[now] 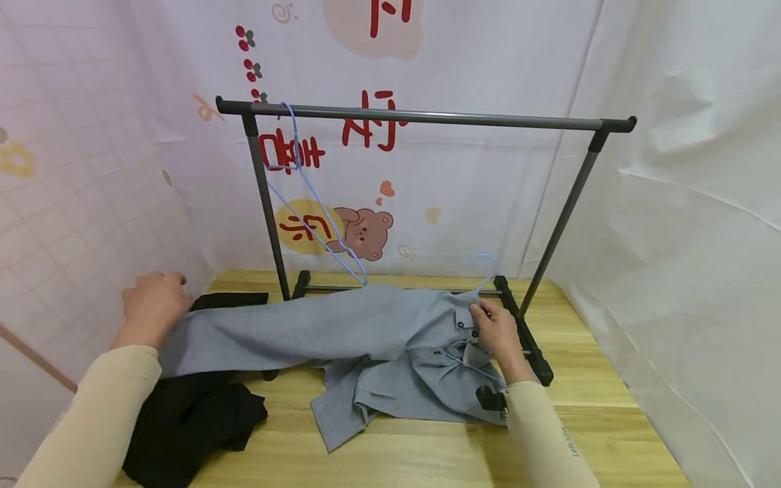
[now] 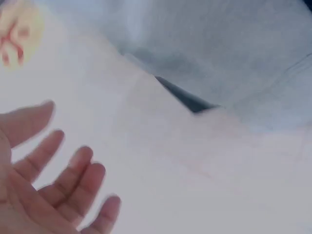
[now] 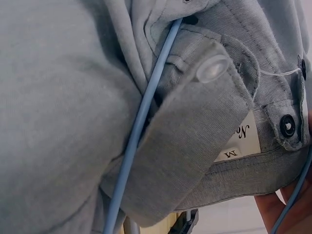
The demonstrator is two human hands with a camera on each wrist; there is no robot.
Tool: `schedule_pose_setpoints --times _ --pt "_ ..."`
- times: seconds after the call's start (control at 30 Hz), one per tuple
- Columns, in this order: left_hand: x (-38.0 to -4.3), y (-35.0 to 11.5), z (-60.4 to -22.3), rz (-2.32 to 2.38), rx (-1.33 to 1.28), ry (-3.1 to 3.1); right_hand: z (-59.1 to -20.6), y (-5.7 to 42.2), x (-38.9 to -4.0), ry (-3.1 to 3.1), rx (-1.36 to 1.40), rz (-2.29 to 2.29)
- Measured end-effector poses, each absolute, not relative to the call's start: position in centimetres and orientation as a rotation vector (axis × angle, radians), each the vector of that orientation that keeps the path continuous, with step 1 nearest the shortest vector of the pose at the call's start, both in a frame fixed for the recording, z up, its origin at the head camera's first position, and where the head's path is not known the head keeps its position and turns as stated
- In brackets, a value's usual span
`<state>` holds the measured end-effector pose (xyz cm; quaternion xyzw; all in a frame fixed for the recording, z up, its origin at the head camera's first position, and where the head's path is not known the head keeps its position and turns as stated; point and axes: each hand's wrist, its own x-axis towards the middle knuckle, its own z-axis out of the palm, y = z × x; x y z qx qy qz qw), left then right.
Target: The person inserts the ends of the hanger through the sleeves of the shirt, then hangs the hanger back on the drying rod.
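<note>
A grey-blue shirt with dark buttons is stretched sideways above the table, one long part reaching left. A blue wire hanger runs through its collar area; the hook shows behind the shirt in the head view. My right hand pinches the shirt's collar end at the right. In the right wrist view a size label shows inside the collar, and that hand is mostly cut off. My left hand is raised near the shirt's left end. Its fingers spread loosely in the left wrist view, apart from the cloth and holding nothing.
A dark metal clothes rack stands at the back of the wooden table. Another blue hanger hangs from its bar at the left. Black garments lie at the left, partly under the shirt. White printed curtains enclose the table.
</note>
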<state>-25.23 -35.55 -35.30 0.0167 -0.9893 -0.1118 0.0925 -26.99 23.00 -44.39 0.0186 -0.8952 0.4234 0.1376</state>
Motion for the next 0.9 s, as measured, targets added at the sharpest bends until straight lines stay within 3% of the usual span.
schedule_pose_setpoints --times 0.2,0.53,0.67,0.9 --pt "-27.1 -27.7 -37.8 -0.331 -0.2 -3.017 -44.1 22.1 -26.8 -2.571 0.116 1.202" --pt "-29.3 -13.8 -39.7 -0.905 -0.474 -2.909 -43.8 20.3 -26.5 -2.471 0.267 1.294" --pt "-29.9 -11.9 -40.0 -1.186 -0.448 -2.902 -43.8 19.9 -26.6 -2.427 0.337 1.332" --pt "-29.7 -12.7 -40.8 -1.506 -0.604 -2.841 -43.6 19.8 -26.4 -2.475 0.242 1.379"
